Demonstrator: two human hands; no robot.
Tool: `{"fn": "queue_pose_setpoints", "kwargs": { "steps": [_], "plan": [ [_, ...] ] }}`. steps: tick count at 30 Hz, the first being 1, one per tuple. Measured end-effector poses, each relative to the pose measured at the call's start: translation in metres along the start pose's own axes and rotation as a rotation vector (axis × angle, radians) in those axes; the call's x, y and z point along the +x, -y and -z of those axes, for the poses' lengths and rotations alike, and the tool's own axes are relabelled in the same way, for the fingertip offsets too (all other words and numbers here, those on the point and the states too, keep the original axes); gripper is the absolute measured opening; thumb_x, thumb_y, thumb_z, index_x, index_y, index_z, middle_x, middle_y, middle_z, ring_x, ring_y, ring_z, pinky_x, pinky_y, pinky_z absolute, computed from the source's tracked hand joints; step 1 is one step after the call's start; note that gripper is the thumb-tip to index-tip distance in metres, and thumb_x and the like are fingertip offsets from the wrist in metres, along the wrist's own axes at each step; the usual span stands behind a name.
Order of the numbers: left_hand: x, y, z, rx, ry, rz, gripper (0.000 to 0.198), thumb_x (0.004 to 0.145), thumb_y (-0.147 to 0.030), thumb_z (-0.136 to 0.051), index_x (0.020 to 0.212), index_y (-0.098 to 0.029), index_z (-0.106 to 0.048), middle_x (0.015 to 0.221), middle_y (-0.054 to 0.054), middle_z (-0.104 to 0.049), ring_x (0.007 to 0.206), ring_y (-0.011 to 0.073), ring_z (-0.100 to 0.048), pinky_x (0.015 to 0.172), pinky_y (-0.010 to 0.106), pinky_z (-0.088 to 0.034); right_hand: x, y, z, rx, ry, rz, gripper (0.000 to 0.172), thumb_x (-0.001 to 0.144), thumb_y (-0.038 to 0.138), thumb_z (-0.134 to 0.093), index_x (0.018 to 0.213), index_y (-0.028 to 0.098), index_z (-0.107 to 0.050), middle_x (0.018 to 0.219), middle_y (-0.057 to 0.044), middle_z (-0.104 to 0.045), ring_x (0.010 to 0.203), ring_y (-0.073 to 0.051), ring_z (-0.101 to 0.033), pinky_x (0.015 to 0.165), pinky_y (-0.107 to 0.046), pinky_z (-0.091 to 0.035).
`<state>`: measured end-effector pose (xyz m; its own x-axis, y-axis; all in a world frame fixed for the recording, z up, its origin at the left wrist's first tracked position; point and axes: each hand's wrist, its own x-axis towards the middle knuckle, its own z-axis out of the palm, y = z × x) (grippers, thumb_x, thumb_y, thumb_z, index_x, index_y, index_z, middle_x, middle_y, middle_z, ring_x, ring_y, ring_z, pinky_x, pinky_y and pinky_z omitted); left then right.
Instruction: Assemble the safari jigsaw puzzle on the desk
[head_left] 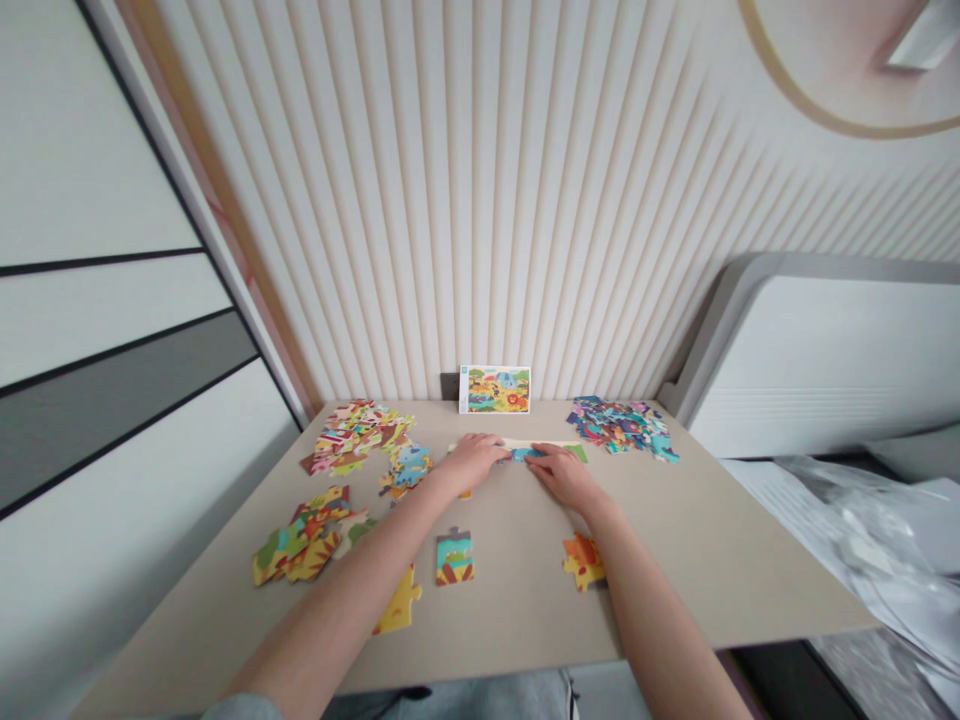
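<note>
A row of joined jigsaw pieces [519,454], blue in the middle and green at the right end, lies flat toward the back of the table. My left hand [474,459] is closed with its fingertips on the left part of this row. From the other side, my right hand [562,476] grips a blue puzzle piece in the row between thumb and fingers. Both hands partly hide the pieces. Nearer to me are a frog piece [454,558], an orange and yellow piece [583,563] partly behind my right forearm, and a yellow piece [401,603] beside my left forearm.
Behind the row a picture box [495,390] stands against the ribbed wall. Loose pieces form a red and pink pile [360,432], a yellow and green pile [304,540], a small blue group [409,466] and a dark blue pile [624,425]. The table edge [795,637] runs in front.
</note>
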<state>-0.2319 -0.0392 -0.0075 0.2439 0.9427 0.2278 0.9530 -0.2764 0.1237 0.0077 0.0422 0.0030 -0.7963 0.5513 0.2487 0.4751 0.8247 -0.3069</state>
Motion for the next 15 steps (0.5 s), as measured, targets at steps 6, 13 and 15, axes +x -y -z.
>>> {"fn": "queue_pose_setpoints", "kwargs": {
  "steps": [6,13,15],
  "plan": [
    [0.003,-0.003,0.001,0.019,-0.005,-0.004,0.033,0.096,-0.019,-0.051,0.119,-0.03,-0.072,0.124,0.007,-0.067,0.114,0.0228,-0.06,0.102,0.036,-0.043,-0.001,0.002,0.001,0.002,0.008,-0.005,0.035,0.101,0.039,-0.048,0.125,0.029,-0.072,0.142,-0.006,-0.061,0.128,-0.024,-0.057,0.111,-0.038,-0.04],
    [-0.004,-0.01,0.001,0.023,-0.035,0.004,0.03,0.099,-0.023,-0.049,0.118,-0.029,-0.071,0.113,0.009,-0.068,0.109,0.0254,-0.06,0.098,0.04,-0.044,-0.001,0.003,-0.001,0.026,0.007,-0.027,0.036,0.101,0.04,-0.047,0.125,0.029,-0.072,0.142,-0.007,-0.06,0.13,-0.025,-0.057,0.113,-0.04,-0.038],
    [-0.005,-0.011,0.001,0.022,-0.039,0.006,0.03,0.099,-0.023,-0.049,0.12,-0.029,-0.07,0.114,0.009,-0.068,0.11,0.0255,-0.06,0.098,0.04,-0.045,-0.001,0.004,0.0,0.029,0.007,-0.027,0.037,0.101,0.04,-0.046,0.125,0.029,-0.072,0.142,-0.007,-0.06,0.13,-0.025,-0.056,0.113,-0.04,-0.038]
  ]
}}
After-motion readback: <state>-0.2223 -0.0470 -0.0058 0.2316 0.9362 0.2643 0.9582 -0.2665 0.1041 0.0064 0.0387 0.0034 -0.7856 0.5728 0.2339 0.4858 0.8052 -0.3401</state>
